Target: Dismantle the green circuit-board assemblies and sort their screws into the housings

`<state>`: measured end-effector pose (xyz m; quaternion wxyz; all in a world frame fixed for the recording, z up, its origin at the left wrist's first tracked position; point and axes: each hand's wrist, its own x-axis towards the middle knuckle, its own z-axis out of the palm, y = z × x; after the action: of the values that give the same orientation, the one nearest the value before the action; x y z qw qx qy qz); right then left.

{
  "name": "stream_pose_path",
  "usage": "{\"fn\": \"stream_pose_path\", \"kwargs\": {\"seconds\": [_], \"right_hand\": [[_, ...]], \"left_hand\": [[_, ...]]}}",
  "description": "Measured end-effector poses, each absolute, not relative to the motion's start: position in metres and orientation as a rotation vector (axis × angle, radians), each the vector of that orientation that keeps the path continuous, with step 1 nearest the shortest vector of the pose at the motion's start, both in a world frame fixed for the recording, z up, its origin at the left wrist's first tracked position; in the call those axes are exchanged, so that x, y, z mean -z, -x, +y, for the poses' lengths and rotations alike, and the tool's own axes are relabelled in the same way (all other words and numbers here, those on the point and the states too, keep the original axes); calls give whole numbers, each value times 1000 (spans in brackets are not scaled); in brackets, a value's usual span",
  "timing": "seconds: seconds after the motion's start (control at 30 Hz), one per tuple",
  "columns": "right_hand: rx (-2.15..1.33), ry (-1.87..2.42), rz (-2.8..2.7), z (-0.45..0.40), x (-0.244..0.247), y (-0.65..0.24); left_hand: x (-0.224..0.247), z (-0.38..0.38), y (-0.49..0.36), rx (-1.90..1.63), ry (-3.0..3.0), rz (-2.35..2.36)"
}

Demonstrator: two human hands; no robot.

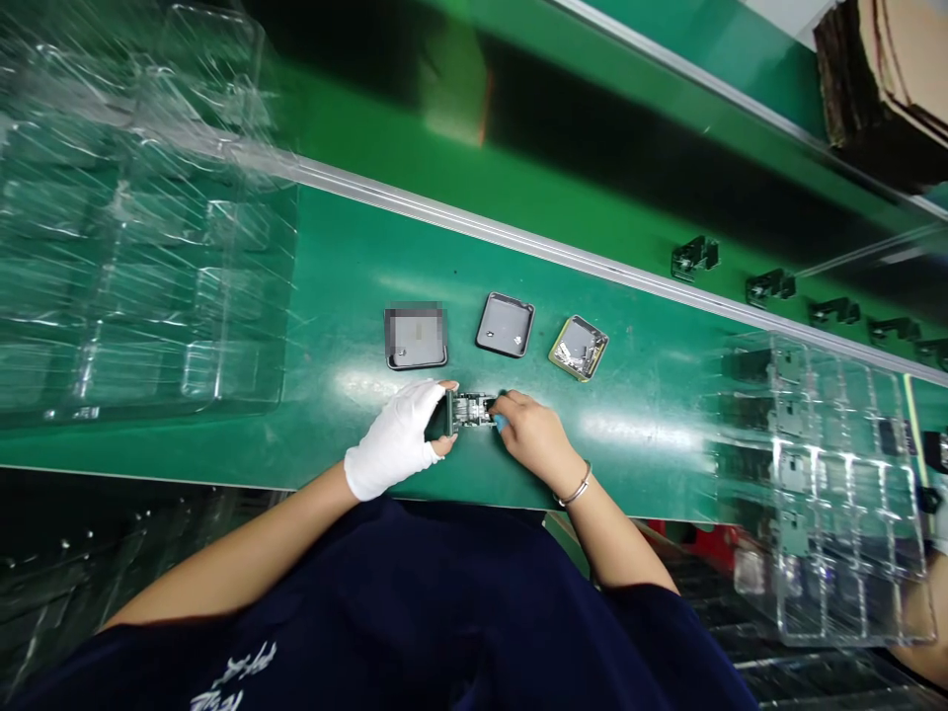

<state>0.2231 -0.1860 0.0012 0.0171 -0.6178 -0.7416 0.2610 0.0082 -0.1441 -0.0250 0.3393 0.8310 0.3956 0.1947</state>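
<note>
My left hand (400,434), in a white glove with bare fingertips, grips the dark green end plate of a small mechanical assembly (471,410) on the bench. The thumb is on the near side and the fingers are on the far side. My right hand (534,434) is bare, with a bracelet at the wrist. Its fingers are closed at the assembly's right end, where a bit of blue (501,422) shows; what they pinch is hidden. Beyond the hands lie a grey square tray (417,346), a second grey tray (506,324) with a few tiny pieces, and a yellow-edged tray (579,348) of small metal parts.
Stacked clear plastic trays (148,247) stand at the left. At the right, another clear compartment tray (836,494) holds some parts. Several similar assemblies (694,257) line the ledge behind a metal rail (444,212). Cardboard (889,89) sits upper right. Another person's arm (922,622) shows at the right edge.
</note>
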Motion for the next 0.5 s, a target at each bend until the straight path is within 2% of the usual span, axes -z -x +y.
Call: {"fn": "stream_pose_path", "kwargs": {"seconds": [0.27,0.4,0.5], "right_hand": [[-677,1708,-1925,-196,1,-247],[-913,1590,-1654,-201,-3,-242],[-849,1538,-1646,-205,-8,-228]], "left_hand": [[26,-151,-12,-613,-2008,985],[25,-156,-18,-678,-1978,891],[23,-155,-17,-670,-2035,849]]}}
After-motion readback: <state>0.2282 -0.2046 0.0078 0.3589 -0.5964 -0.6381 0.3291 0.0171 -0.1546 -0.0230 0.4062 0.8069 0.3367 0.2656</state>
